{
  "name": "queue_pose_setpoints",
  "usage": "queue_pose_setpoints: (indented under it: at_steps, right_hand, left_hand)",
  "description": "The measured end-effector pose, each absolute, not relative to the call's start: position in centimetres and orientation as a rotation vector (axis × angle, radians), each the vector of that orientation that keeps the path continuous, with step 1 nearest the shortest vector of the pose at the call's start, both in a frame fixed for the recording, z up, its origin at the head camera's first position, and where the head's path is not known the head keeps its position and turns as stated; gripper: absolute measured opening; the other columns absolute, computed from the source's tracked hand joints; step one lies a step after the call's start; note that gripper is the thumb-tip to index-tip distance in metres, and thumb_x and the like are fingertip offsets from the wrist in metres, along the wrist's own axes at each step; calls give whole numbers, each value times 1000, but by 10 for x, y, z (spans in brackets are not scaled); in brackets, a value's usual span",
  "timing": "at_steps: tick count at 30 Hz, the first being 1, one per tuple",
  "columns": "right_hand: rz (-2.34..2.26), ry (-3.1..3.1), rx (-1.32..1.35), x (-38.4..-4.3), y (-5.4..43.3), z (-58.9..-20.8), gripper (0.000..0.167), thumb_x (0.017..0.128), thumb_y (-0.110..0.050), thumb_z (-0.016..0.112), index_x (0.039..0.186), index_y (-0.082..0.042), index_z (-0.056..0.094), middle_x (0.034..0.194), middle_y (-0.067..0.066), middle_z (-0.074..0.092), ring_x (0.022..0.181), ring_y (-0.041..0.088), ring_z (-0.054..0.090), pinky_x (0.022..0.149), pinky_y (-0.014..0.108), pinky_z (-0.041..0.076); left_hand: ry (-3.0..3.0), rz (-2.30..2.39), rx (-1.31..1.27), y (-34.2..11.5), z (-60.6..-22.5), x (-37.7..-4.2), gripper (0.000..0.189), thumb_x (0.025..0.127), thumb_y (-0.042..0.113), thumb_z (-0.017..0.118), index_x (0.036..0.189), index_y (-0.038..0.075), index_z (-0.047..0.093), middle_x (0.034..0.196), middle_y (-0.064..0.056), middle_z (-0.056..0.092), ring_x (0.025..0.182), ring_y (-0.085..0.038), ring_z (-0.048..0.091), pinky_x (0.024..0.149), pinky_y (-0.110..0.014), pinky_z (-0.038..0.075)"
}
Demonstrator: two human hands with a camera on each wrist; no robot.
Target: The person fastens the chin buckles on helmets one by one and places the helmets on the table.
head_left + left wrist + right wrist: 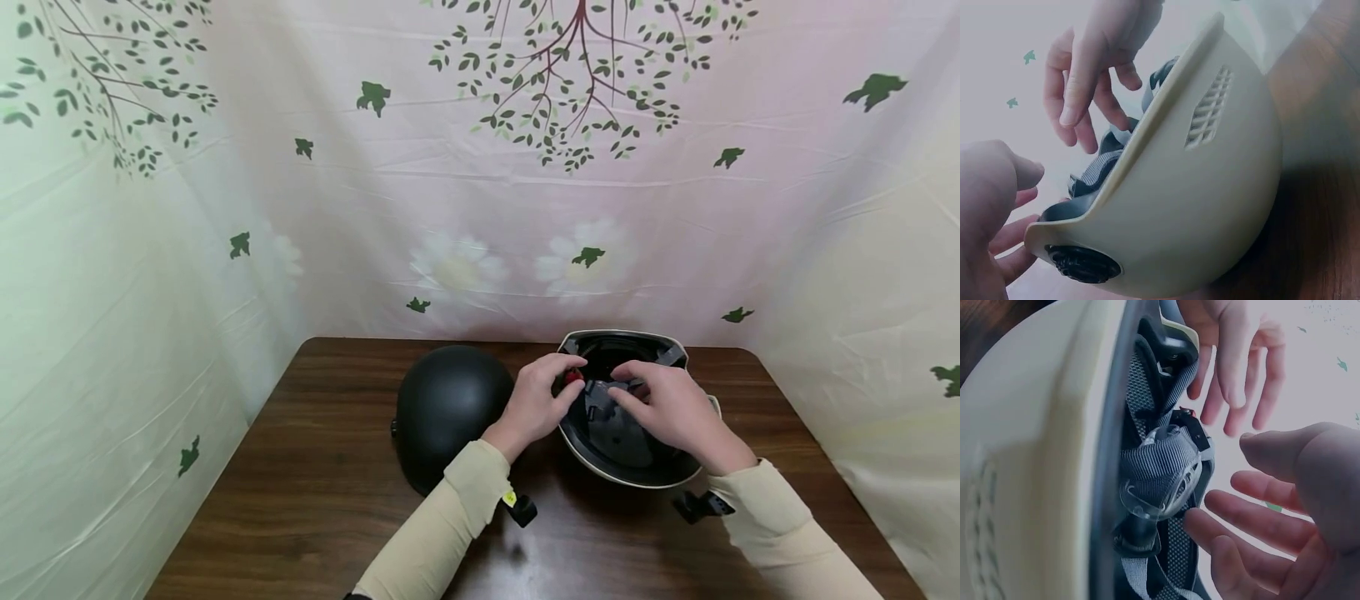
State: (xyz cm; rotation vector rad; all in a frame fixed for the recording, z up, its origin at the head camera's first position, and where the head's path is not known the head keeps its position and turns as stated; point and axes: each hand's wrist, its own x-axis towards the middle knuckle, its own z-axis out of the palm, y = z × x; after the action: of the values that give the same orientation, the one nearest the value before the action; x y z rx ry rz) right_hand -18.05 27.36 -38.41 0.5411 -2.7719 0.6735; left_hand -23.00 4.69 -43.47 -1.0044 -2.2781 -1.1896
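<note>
A beige helmet (637, 477) lies upside down on the table, its dark inside facing up. Grey webbing straps (1163, 453) are bunched in it, with a black buckle (1194, 430) that carries a small red part (573, 376). Over the left rim hovers my left hand (536, 398), fingers loosely bent near the red part. In the left wrist view, some of its fingertips are close to the rim; whether they touch is unclear. My right hand (671, 406) hangs above the helmet's right side with relaxed, spread fingers. Neither hand holds anything.
A black helmet (450, 412) sits dome up to the left, partly behind my left forearm. The brown wooden table (300, 492) ends at a printed cloth backdrop (495, 208), which also hangs along both sides.
</note>
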Motion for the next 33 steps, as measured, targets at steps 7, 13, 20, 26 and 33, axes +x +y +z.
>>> queue_pose_setpoints:
  at_steps: [7,13,20,26,33]
  right_hand:
    - [719,-2685,514,-174,285,-386,18,96,-15,78,112,-9,76,106,10,77,84,21,74,74,48,62]
    - [674,-2620,519,-173,292,-390,14,94,-13,79,107,-11,76,100,5,76,81,17,71,71,46,62]
    - [692,-2554,514,-171,299,-391,14,92,-10,81,105,-12,77,96,1,75,79,12,67,67,33,61]
    - [654,-2411,442,-170,315,-398,22,85,-3,85,104,-9,76,96,4,72,75,10,57,65,15,47]
    - [738,-2437,262,-167,336,-409,29,91,-9,80,118,-2,72,114,19,66,91,18,64,74,6,42]
  left_hand:
    - [-2292,-1170,-899,44,-433,-221,23,97,14,76,119,8,75,122,-3,72,115,-18,66,103,-28,53]
    - [-2456,-1108,-805,45,-433,-216,29,97,19,77,124,11,73,126,-3,70,119,-19,65,105,-30,52]
    - [-2582,-1047,-728,48,-432,-217,31,97,22,76,127,13,73,122,-4,74,114,-25,65,103,-36,52]
    - [-2583,-1012,-796,48,-432,-217,33,93,18,81,126,15,73,118,2,76,116,-21,65,107,-33,49]
    - [-2552,-1001,-842,46,-436,-215,38,91,17,84,128,19,73,122,6,75,116,-18,64,103,-32,51]
